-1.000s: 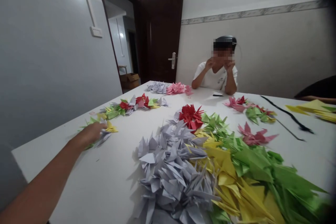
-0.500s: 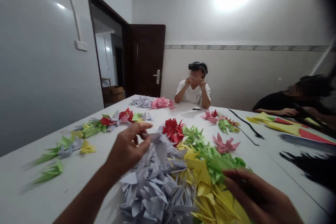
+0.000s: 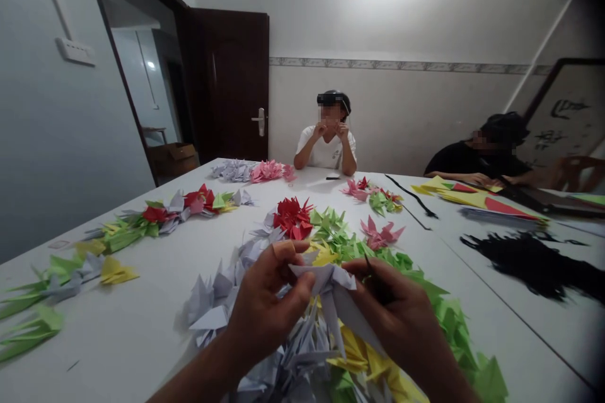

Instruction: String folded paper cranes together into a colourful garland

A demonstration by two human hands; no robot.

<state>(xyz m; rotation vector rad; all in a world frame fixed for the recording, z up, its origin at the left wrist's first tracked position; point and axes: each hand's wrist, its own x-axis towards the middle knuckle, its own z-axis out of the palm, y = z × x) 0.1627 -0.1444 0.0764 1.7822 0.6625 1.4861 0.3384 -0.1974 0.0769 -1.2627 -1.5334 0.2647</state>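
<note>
Over the heap in front of me, my left hand [image 3: 278,289] pinches a pale lavender folded paper crane [image 3: 326,277] between thumb and fingers. My right hand [image 3: 397,302] is closed at the crane's right side, its fingertips touching the paper. A thin dark strand [image 3: 368,264] pokes up from the right fingers; its lower part is hidden. Beneath both hands lie lavender cranes [image 3: 212,296], yellow cranes [image 3: 368,352] and green cranes [image 3: 449,308]. Red cranes [image 3: 292,217] sit just beyond.
A winding row of mixed cranes [image 3: 127,230] runs along the left. Pink cranes [image 3: 380,233] and a bundle of black cords [image 3: 534,261] lie on the right, near coloured paper sheets [image 3: 491,204]. Two people sit across the table [image 3: 142,327].
My left hand has brought the lavender crane down and right, and my right hand has moved left to meet it. The whole view has shifted rightward and down.
</note>
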